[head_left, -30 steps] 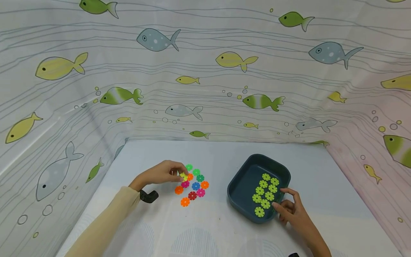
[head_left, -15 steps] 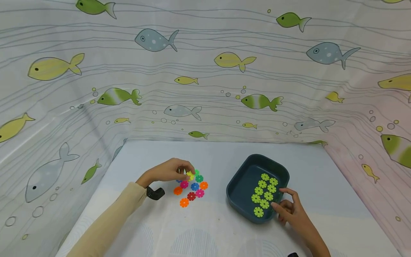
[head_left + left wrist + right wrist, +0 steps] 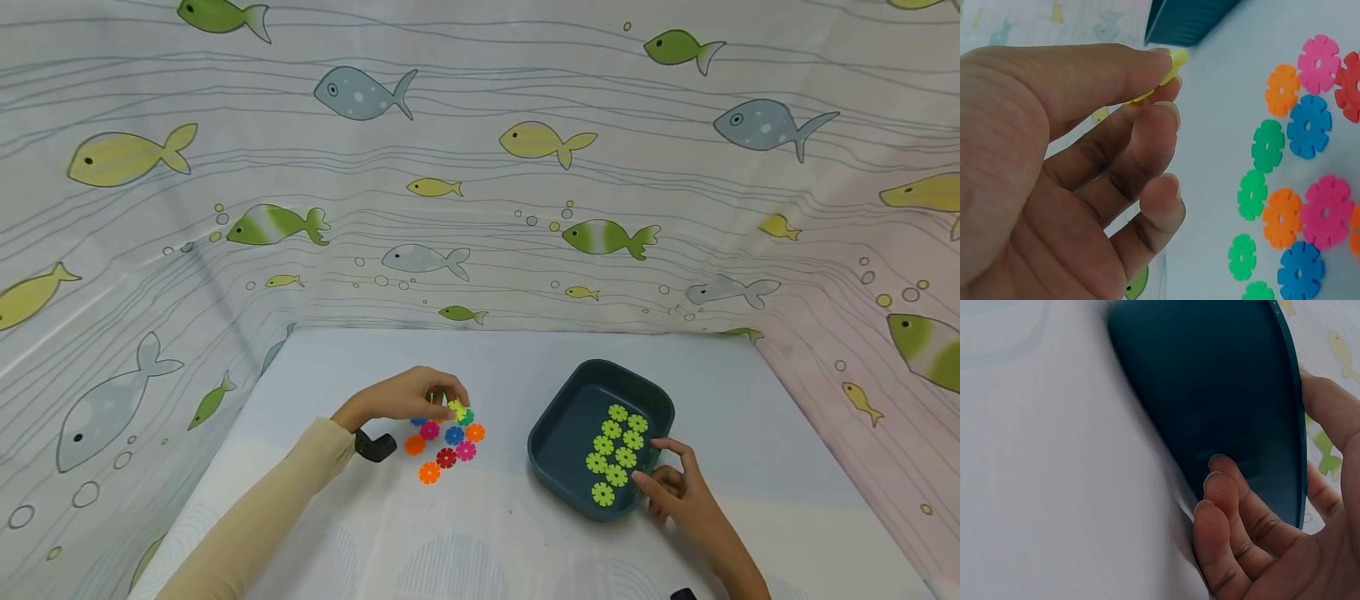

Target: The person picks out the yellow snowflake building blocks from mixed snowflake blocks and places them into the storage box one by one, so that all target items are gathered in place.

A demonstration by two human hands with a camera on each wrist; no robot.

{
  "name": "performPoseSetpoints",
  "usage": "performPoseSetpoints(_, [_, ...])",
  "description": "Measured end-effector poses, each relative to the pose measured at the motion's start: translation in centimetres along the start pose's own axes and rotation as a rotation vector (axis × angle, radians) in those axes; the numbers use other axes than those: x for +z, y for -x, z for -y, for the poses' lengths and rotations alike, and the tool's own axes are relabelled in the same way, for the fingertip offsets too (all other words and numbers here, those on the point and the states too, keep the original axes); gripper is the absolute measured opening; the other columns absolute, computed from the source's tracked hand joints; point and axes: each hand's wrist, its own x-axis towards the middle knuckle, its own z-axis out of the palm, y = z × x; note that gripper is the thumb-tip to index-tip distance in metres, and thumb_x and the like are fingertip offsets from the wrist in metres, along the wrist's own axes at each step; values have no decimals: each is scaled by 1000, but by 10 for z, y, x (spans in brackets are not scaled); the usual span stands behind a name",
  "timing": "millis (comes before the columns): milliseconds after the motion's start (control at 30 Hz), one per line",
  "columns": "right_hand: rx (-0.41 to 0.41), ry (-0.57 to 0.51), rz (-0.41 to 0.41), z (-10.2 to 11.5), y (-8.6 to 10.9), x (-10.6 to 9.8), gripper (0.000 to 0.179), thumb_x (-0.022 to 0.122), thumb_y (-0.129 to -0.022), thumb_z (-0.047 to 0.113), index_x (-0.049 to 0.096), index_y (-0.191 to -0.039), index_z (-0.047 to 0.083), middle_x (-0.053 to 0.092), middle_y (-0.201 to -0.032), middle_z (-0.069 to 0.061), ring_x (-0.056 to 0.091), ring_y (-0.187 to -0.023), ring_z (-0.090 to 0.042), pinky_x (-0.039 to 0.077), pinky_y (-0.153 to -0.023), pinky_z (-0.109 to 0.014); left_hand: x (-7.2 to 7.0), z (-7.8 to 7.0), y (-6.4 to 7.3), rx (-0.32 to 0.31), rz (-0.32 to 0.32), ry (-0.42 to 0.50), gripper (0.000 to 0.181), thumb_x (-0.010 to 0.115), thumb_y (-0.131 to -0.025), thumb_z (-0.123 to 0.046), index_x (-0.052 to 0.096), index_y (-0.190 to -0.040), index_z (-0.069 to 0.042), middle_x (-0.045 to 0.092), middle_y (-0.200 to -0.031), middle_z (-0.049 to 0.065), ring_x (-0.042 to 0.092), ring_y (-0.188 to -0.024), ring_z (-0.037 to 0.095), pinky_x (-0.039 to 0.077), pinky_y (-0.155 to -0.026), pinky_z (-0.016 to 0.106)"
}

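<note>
My left hand (image 3: 408,395) pinches a yellow flower-shaped plastic disc (image 3: 1177,63) between thumb and forefinger, above the loose discs. In the left wrist view its other fingers are loosely bent, with the notched rim of the disc sticking out past the thumb. On the right, a dark teal plastic tray (image 3: 551,468) holds several yellow-green discs (image 3: 617,475). My right hand (image 3: 690,493) grips the tray's near right side. Its thumb lies at the rim and several fingertips (image 3: 1211,528) press the outer wall.
Several loose discs lie below my left hand, among them a pink disc (image 3: 1327,212), a blue disc (image 3: 454,435), an orange disc (image 3: 429,472) and a red disc (image 3: 446,457). A fish-patterned sheet (image 3: 480,242) walls the white tabletop (image 3: 510,550) at the back and sides.
My left hand has moved to the right with the yellow disc, lifting it from the loose discs and now covering some green ones. The right hand keeps its grip on the tray.
</note>
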Motion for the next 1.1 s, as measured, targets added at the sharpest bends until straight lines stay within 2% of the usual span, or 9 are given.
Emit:
performPoseSetpoints(333, [27, -7, -8, 2, 0, 0, 68, 70, -101, 25, 24, -151, 19, 63, -89, -17, 60, -65, -28, 54, -57, -37, 1, -8, -13, 42, 32, 21, 22, 72, -98, -18, 73, -119, -14, 71, -101, -9, 66, -88, 20, 57, -74, 34])
performPoseSetpoints(567, [25, -6, -8, 2, 0, 0, 68, 70, -101, 24, 24, -151, 19, 63, -88, -17, 60, -64, -28, 54, -57, -37, 2, -12, -22, 64, 60, 31, 19, 71, -98, -17, 73, -116, -23, 72, -99, -7, 66, -86, 21, 57, -75, 35])
performPoseSetpoints(833, [42, -10, -8, 5, 1, 1, 68, 70, -100, 26, 24, -151, 20, 63, -89, -17, 60, -66, -28, 54, -57, -37, 3, -19, -34, 85, 82, 24, 21, 72, -97, -16, 73, -116, -24, 71, -106, -9, 66, -90, 23, 57, -76, 34])
performPoseSetpoints(1100, [47, -12, -10, 3, 0, 2, 69, 70, -100, 26, 24, -151, 21, 63, -90, -17, 60, -66, -27, 54, -57, -37, 5, -29, -46, 134, 142, 21, 20, 73, -97, -18, 74, -117, -19, 72, -107, -9, 65, -86, 23, 56, -75, 33])
